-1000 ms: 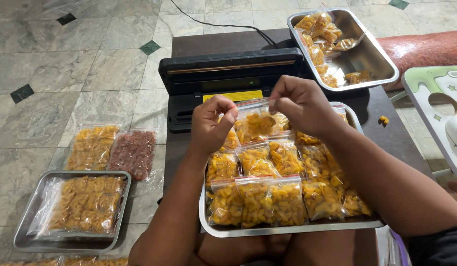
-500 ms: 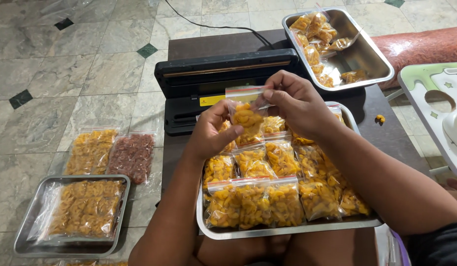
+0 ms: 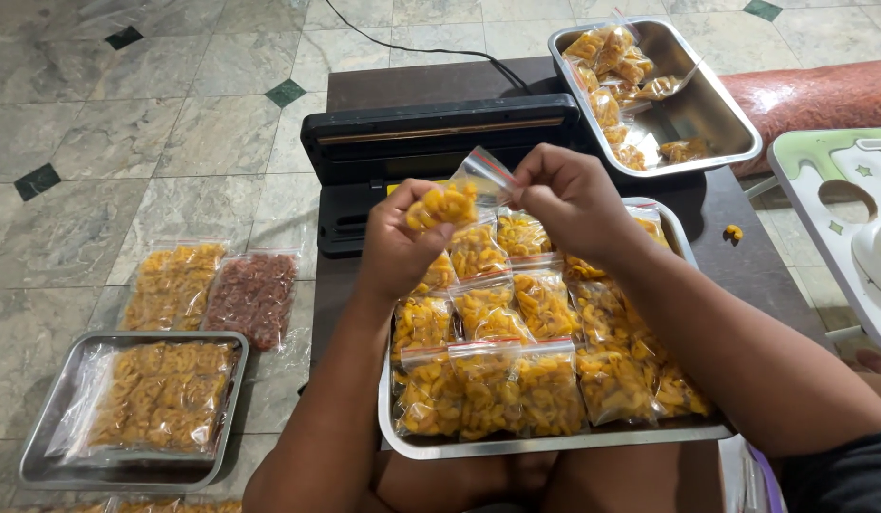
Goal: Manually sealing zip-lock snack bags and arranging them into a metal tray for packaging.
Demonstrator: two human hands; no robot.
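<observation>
Both hands hold one small clear zip bag of yellow snack pieces [image 3: 445, 202] above a metal tray. My left hand [image 3: 401, 249] grips the filled lower end of the bag. My right hand [image 3: 564, 195] pinches its open top edge near the red zip strip. The steel tray [image 3: 555, 444] below holds several filled bags of the same yellow snack laid in rows. A black heat sealer [image 3: 431, 142] sits just behind the hands on the dark low table [image 3: 764, 275].
A second steel tray [image 3: 716, 104] with several filled bags stands at the back right. On the tiled floor to the left lie a tray of large snack bags [image 3: 41, 446], a yellow bag [image 3: 170, 283] and a reddish bag [image 3: 252, 296]. A white-green plastic table [image 3: 840, 209] is at right.
The bag has been lifted off the tray and turned, its top now raised toward the sealer. Both hands rose with it.
</observation>
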